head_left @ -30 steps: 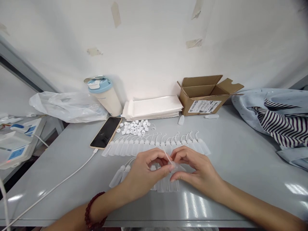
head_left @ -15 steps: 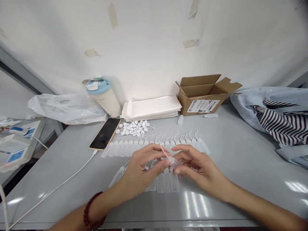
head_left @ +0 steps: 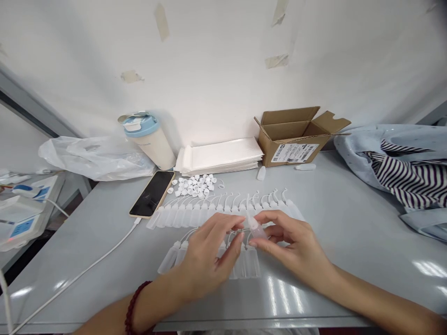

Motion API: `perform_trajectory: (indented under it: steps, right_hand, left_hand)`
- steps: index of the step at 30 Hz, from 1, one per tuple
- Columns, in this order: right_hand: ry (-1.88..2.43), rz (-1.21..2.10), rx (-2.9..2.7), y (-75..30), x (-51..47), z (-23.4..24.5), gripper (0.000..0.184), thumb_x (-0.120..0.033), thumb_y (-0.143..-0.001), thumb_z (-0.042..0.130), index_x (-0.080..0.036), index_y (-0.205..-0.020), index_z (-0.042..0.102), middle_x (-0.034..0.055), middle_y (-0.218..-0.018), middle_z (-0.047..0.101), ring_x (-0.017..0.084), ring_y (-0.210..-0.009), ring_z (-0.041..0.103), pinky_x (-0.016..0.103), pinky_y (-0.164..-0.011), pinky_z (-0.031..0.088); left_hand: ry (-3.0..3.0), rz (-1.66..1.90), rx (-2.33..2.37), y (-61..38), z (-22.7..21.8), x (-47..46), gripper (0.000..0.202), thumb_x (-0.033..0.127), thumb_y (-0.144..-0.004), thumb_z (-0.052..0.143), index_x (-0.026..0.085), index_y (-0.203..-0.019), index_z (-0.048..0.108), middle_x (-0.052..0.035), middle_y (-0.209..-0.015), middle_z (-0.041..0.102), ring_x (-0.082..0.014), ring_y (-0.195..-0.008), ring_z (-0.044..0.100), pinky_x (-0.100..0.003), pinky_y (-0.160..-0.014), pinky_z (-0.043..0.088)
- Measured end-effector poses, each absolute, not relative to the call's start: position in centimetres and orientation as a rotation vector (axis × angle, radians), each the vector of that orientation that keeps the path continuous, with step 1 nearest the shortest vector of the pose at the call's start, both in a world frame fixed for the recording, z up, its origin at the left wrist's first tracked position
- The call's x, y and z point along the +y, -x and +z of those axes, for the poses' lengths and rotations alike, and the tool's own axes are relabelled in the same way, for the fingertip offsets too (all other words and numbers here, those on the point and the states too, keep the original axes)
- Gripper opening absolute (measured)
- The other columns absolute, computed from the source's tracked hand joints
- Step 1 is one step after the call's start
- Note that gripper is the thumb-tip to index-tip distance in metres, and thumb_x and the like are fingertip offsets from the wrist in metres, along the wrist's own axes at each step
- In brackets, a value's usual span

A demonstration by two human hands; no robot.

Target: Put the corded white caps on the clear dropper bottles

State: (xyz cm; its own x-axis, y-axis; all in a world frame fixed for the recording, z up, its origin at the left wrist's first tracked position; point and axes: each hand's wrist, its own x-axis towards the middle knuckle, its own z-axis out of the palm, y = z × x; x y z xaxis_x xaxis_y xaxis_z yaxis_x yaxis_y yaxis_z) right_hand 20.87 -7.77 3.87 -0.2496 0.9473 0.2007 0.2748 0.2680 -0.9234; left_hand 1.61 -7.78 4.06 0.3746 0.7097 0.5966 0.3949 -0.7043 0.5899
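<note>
A small translucent squeeze bottle is pinched between the thumb and fingers of my right hand, tilted with its thin-tube nozzle up and toward the left. Just left of it, my left hand has thumb and forefinger apart, with nothing between them. Behind both hands lies a long row of similar bottles with thin curved tubes at their necks. A second row of bottles lies nearer to me, partly hidden by my left hand. Beyond the far row sits a pile of small white caps.
At the left are a phone with its white cable, a tumbler and a plastic bag. White envelopes are stacked near the wall beside an open cardboard box. Two loose bottles lie before them; clothing is at the right.
My left fingers have let go of the bottle's neck and moved slightly left. The bottle, still in my right hand, now stands more upright.
</note>
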Motion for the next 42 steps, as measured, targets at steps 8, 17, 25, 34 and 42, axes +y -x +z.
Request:
perform_trajectory:
  steps: [8, 17, 25, 34, 42]
  right_hand:
    - [1.308, 1.37, -1.532, -20.4, -8.1, 4.3, 0.034, -0.034, -0.072, 0.074, -0.024, -0.082, 0.042, -0.0118, -0.052, 0.041, 0.006, -0.041, 0.039, 0.018, -0.04, 0.031]
    - [1.325, 1.526, -1.456, -20.0, -8.8, 4.1, 0.039, -0.02, -0.068, 0.074, -0.024, -0.075, 0.036, -0.0131, -0.049, 0.038, 0.006, -0.043, 0.039, 0.017, -0.041, 0.031]
    - [0.992, 1.733, -1.42, -20.8, -8.6, 6.1, 0.025, -0.034, -0.087, 0.061, -0.026, -0.103, 0.044, 0.0004, -0.093, 0.06, 0.016, -0.084, 0.065, 0.029, -0.07, 0.053]
    - [1.059, 1.7, -1.391, -20.9, -8.8, 6.0, 0.023, -0.033, -0.084, 0.064, -0.023, -0.097, 0.048, 0.0, -0.084, 0.065, 0.012, -0.07, 0.065, 0.024, -0.062, 0.051]
    - [1.183, 1.443, -1.266, -22.7, -6.4, 6.5, 0.033, -0.047, -0.08, 0.066, -0.021, -0.08, 0.046, -0.001, -0.072, 0.066, 0.016, -0.057, 0.069, 0.027, -0.059, 0.054]
  left_hand:
    - [-2.497, 1.0, 0.839, -2.0, 4.4, -8.2, 0.051, 0.015, -0.084, 0.06, 0.014, -0.131, 0.038, -0.0109, -0.11, 0.059, -0.0197, -0.1, 0.054, -0.033, -0.082, 0.052]
    - [-2.775, 0.846, 0.861, -2.5, 5.0, -8.6, 0.049, 0.025, -0.086, 0.061, 0.008, -0.127, 0.04, -0.0136, -0.109, 0.058, -0.0236, -0.097, 0.055, -0.037, -0.079, 0.054]
    - [-2.488, 1.039, 0.887, -2.0, 4.4, -8.2, 0.056, 0.028, -0.081, 0.069, 0.016, -0.128, 0.04, -0.0089, -0.103, 0.056, -0.0196, -0.093, 0.054, -0.035, -0.079, 0.054]
    - [-2.862, 1.179, 0.853, -2.4, 4.7, -8.3, 0.047, 0.025, -0.084, 0.065, 0.005, -0.122, 0.047, -0.0176, -0.113, 0.057, -0.0262, -0.108, 0.053, -0.041, -0.085, 0.053]
    - [-2.759, 1.066, 0.85, -2.4, 4.9, -8.4, 0.043, 0.027, -0.087, 0.062, 0.008, -0.121, 0.046, -0.0155, -0.112, 0.062, -0.0236, -0.105, 0.054, -0.04, -0.087, 0.052]
